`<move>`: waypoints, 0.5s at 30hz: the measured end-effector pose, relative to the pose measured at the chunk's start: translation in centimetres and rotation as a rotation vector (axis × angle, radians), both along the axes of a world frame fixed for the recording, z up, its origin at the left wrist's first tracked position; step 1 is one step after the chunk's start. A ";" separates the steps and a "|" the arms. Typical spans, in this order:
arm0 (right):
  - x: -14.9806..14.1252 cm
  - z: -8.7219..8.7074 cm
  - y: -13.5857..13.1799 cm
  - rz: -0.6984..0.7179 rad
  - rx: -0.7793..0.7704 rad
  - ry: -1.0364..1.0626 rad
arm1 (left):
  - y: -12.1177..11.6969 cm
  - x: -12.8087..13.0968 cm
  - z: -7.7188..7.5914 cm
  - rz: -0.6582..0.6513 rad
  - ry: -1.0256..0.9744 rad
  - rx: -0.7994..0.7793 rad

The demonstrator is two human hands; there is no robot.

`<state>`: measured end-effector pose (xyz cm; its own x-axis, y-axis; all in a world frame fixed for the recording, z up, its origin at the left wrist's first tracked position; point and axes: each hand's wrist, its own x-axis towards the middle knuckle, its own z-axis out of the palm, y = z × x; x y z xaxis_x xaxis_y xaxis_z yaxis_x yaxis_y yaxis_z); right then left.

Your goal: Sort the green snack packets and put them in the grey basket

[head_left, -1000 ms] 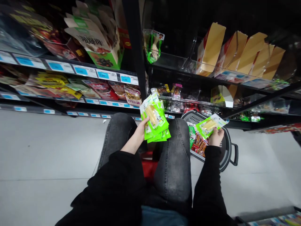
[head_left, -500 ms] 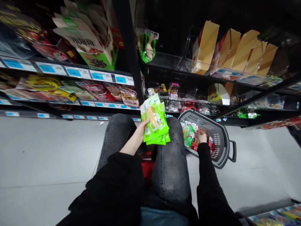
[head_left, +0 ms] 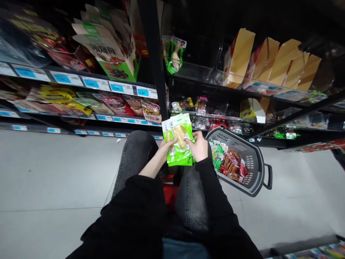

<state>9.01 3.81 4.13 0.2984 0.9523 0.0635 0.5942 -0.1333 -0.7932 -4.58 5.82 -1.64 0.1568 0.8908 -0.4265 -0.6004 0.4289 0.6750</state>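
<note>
Several green-and-white snack packets [head_left: 179,133], with pale yellow pieces showing through clear windows, are stacked together above my knees. My left hand [head_left: 165,150] grips the stack at its left side, thumb on the front. At the right edge, my right hand [head_left: 198,146] is also closed on the packets, its thumb on the front and the other fingers partly behind. Beside my right knee stands a grey shopping basket [head_left: 254,158] holding green packets [head_left: 217,154] and red-brown packets [head_left: 232,166].
Black shelving spans the front, with bagged snacks [head_left: 113,103] at left and upright open cartons [head_left: 239,57] at right. A green packet [head_left: 174,55] hangs by the shelf post [head_left: 155,54]. Pale tiled floor [head_left: 54,172] lies around my legs.
My right hand has come out of the basket, moved left, and taken hold of the right side of the packet stack. My left hand keeps its grip on the stack.
</note>
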 end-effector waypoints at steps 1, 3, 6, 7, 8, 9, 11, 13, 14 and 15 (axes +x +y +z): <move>0.2 -0.4 0.0 -0.004 -0.004 -0.014 | 0.0 -0.1 -0.2 -0.006 0.007 0.010; 0.8 -1.1 0.0 -0.005 -0.028 -0.032 | 0.1 -0.1 -0.4 -0.013 0.014 0.016; 2.0 -1.8 -0.1 0.000 -0.068 -0.020 | 0.2 0.1 -0.6 0.006 0.029 0.015; 2.4 -1.9 -0.1 0.002 -0.076 -0.009 | 0.3 0.1 -0.6 0.010 0.036 0.018; 2.7 -2.0 -0.1 0.005 -0.079 0.001 | 0.3 0.1 -0.6 0.012 0.046 0.020; 2.9 -2.1 -0.1 0.011 -0.079 0.009 | 0.3 0.1 -0.6 0.013 0.060 0.022; 3.1 -2.0 0.0 0.033 -0.075 0.016 | 0.3 0.1 -0.7 0.011 0.090 0.023; 2.8 -1.6 0.5 0.054 -0.078 0.010 | 0.4 0.1 -0.6 0.011 0.101 0.022; 2.6 -1.3 0.8 0.061 -0.083 0.005 | 0.4 0.1 -0.5 0.018 0.094 0.017; 2.3 -0.9 1.3 0.071 -0.085 0.002 | 0.4 0.1 -0.4 0.033 0.081 0.007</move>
<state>11.28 5.14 3.20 0.2302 0.9729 -0.0194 0.6028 -0.1583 -0.7820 -4.50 6.26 -2.07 0.0929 0.8979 -0.4303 -0.5576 0.4050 0.7246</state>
